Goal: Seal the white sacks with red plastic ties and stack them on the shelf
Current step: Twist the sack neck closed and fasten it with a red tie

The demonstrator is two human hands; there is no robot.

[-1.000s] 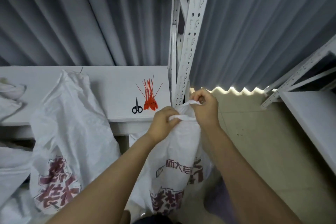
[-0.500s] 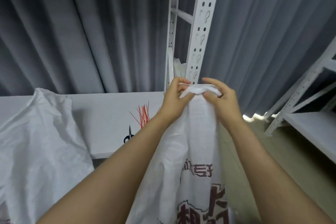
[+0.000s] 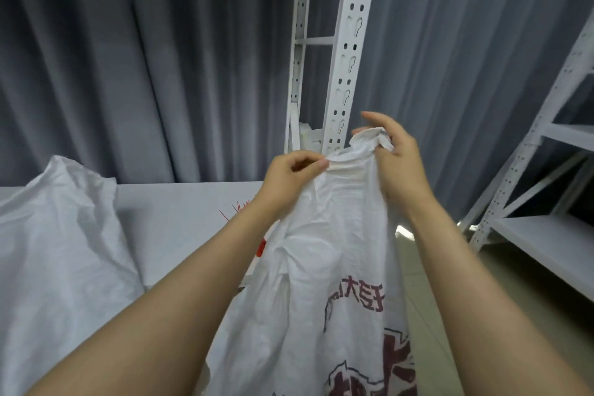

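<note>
A white sack with dark red print hangs in front of me, held up by its top edge. My left hand pinches the left part of the sack's mouth. My right hand grips the bunched right corner, a little higher. The red plastic ties lie on the white shelf board behind my left forearm, mostly hidden. A second white sack stands at the left against the board.
A white perforated shelf upright rises just behind the sack. Another white shelf unit stands at the right over a beige tiled floor. Grey curtains hang along the back.
Both hands have lifted the sack higher and spread its mouth apart, the right hand moving up and to the right. My view has tilted upward; the scissors have dropped out of sight.
</note>
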